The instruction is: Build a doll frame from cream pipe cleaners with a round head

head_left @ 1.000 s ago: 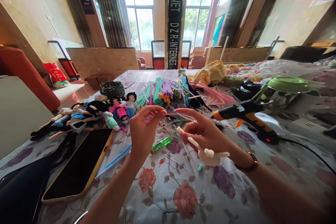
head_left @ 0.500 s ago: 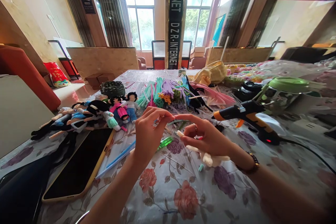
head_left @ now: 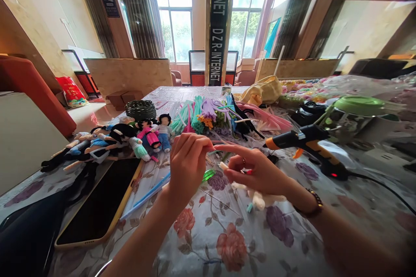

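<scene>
My left hand (head_left: 189, 162) is closed in a pinch above the table, its fingertips meeting the tip of my right index finger. Whatever lies in that pinch is too small to make out. Curled fingers of my right hand (head_left: 256, 171) hold a cream fuzzy figure (head_left: 258, 200), apparently bent from pipe cleaners. One pale end of it pokes out past the thumb; the palm hides part of the rest. Beneath the hands are a green see-through handle (head_left: 208, 175) and a small teal scrap (head_left: 249, 207). Blue stems (head_left: 151, 192) lie beside my left wrist.
Bundles of coloured pipe cleaners (head_left: 208, 114) stand behind the hands. Finished dolls (head_left: 136, 138), a dark woven basket (head_left: 141, 110) and a phone (head_left: 100, 203) are at left. On the right rests a glue gun (head_left: 302, 138), red light lit, near a green-lidded jar (head_left: 355, 108).
My left hand has turned so that more of its back shows, with the fingers folded closer together. The right hand stays nearly in place, its index finger a little straighter.
</scene>
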A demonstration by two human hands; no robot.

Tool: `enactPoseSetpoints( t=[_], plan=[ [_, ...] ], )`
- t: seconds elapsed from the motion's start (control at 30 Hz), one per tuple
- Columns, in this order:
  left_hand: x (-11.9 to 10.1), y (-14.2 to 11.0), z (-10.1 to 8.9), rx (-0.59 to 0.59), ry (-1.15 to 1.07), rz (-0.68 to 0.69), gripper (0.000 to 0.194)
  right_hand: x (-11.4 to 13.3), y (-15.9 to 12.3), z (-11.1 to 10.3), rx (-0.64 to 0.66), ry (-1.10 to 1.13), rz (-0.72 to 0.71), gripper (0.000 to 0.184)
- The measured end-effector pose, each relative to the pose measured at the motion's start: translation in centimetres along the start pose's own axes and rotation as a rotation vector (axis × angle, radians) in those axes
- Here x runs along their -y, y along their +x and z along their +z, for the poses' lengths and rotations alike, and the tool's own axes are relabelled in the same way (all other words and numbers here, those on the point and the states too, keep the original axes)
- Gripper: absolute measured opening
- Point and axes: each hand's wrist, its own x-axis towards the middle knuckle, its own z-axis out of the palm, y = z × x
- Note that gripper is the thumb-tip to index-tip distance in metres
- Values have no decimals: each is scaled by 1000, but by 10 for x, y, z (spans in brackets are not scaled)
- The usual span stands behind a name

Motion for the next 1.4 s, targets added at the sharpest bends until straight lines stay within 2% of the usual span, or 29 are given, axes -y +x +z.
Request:
enactPoseSetpoints(
  t=[0.17,0.53,1.03,1.13,1.23,1.4],
  plan=[
    [3,-3,0,-20,80,137,18,2,0,0,-51,-94,-24,45],
    [3,-4,0,-29,68,134,18,3,0,0,-88,-305,-39,48],
    [2,-4,0,-60,77,185,17,5,-3,0,-84,-403,17,54],
    [0,-2,-1,-106,58,140,17,2,0,-3,-79,-344,83,46],
    [0,0,0,-135,36,47,15,1,3,-8,-92,-182,143,37],
    [0,0,4,-72,-80,-121,9,1,4,-13,-82,55,192,39]
  ],
)
